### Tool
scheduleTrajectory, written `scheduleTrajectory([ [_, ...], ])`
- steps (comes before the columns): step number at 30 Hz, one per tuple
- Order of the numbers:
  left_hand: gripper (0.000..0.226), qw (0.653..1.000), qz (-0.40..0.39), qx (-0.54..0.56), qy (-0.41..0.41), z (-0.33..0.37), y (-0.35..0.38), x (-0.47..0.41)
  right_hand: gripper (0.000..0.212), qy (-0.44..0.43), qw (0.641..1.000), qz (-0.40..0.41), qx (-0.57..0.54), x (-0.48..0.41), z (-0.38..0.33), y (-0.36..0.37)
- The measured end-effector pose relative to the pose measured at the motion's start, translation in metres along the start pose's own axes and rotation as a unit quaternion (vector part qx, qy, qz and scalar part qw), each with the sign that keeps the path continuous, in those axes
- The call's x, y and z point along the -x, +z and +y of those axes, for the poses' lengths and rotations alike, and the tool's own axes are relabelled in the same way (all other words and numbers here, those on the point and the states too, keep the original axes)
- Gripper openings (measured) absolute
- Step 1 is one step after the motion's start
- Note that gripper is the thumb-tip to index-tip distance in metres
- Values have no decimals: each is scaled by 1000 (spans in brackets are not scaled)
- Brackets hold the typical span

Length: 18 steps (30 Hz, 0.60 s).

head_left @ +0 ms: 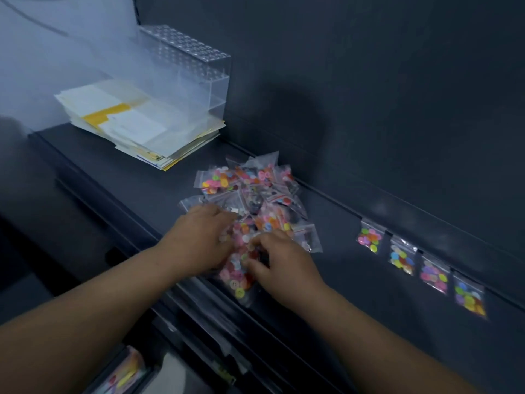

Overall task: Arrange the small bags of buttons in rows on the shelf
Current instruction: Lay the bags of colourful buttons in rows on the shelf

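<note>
On the dark shelf (119, 177): heap of button bags (250, 194) mid-shelf; row of four bags (402, 258) well to its right.
Left hand (199, 240): on the heap, fingers bent; can't tell its grip.
Right hand (281, 260): fingers curled into the heap; grip unclear too.
Advice: steady the heap, lift one bag.

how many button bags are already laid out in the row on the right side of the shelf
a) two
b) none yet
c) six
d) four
d: four bags lie side by side at the back of the shelf, apart from the pile that the left hand and right hand are touching.
</note>
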<state>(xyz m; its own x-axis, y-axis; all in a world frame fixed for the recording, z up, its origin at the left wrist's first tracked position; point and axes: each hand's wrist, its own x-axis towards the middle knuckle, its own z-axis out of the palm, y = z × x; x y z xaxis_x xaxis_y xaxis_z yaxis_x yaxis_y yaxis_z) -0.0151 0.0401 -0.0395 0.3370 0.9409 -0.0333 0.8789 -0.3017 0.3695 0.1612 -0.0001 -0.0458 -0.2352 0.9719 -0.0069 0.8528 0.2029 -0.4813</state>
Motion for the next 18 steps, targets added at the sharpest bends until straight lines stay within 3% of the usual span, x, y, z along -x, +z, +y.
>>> scheduleTrajectory([
  [6,48,997,10,-74,27,0,8,-15,56,78,996,43,-31,-8,-11,6],
  [12,17,996,24,-13,80,2,4,-22,43,121,986,54,-102,-14,-14,6],
  [16,27,986,33,130,97,4,2,-19,18,148,969,72,-185,-18,-15,9],
  [18,26,965,15,255,61,8,-1,-20,24,160,934,99,-304,-18,-16,5],
])
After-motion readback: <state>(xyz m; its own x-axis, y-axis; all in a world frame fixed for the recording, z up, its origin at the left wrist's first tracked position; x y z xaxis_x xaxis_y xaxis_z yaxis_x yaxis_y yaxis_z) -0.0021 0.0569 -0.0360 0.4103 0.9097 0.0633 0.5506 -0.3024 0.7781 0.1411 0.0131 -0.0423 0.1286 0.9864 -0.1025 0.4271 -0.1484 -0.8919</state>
